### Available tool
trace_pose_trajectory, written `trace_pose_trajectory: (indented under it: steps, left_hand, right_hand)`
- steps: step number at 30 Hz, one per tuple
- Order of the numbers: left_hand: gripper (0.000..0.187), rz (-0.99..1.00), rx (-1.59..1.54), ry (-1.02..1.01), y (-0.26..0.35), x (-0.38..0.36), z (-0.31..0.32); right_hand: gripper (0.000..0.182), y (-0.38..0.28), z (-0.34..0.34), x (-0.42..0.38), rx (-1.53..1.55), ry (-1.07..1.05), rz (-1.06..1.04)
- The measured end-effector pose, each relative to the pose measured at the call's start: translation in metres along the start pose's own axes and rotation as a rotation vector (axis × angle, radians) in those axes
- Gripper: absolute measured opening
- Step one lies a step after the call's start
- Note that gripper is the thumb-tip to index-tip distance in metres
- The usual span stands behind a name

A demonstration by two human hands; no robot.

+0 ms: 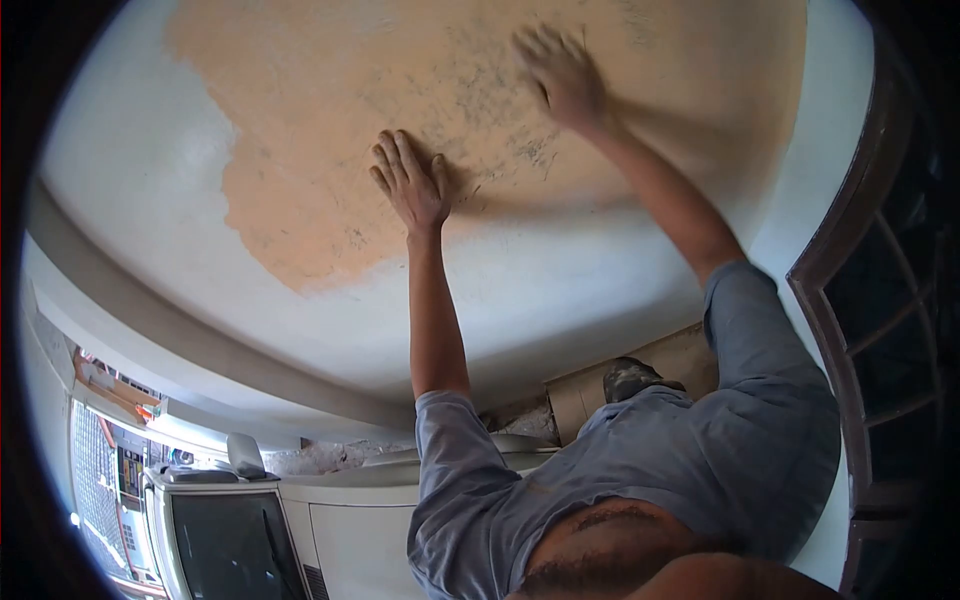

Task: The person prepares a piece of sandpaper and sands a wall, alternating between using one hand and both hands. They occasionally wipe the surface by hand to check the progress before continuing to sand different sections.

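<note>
My left hand (410, 185) rests with its fingers stretched out against a wall, on an orange-tan coated patch (300, 190). Higher up and to the right is my right hand (562, 78), laid over the same patch with fingers extended and a little blurred by motion. Both hands look dusty, and I see nothing held in either; what lies under the palms is hidden. Dark smudges and scratch-like marks (490, 95) spread over the patch between and around the hands. White wall surface (560, 250) borders the patch below and to the left.
A dark-framed window with grille bars (885, 330) stands at the right. A light-coloured vehicle (360, 540) is at the lower left, close to a curved wall ledge (200, 325). A dark patterned shoe (640, 378) shows near a tan board-like surface (570, 405).
</note>
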State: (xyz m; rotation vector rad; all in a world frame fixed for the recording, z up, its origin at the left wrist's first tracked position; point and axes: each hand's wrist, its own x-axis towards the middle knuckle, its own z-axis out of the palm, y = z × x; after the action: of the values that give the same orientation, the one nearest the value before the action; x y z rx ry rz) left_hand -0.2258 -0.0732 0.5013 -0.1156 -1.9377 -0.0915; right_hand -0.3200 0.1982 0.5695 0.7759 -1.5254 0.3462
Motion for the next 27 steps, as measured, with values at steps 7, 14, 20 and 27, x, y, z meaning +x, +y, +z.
trace_pose_trajectory:
  steps: [7,14,20,27]
  left_hand:
    - [0.065,0.023,0.157,0.245,0.002,0.0,0.023]
    - [0.062,0.016,0.198,0.243,0.001,0.002,0.018]
    - [0.061,-0.008,0.231,0.222,0.003,0.0,0.018]
    - [0.062,-0.001,0.242,0.226,-0.001,-0.001,0.018]
  right_hand:
    - [0.043,0.026,0.008,0.04,-0.065,-0.189,0.303]
    - [0.041,-0.014,0.025,-0.158,0.08,0.0,0.153]
    - [0.04,0.129,-0.046,0.129,0.007,-0.038,0.529]
    - [0.043,0.083,-0.005,-0.09,-0.14,0.021,0.312]
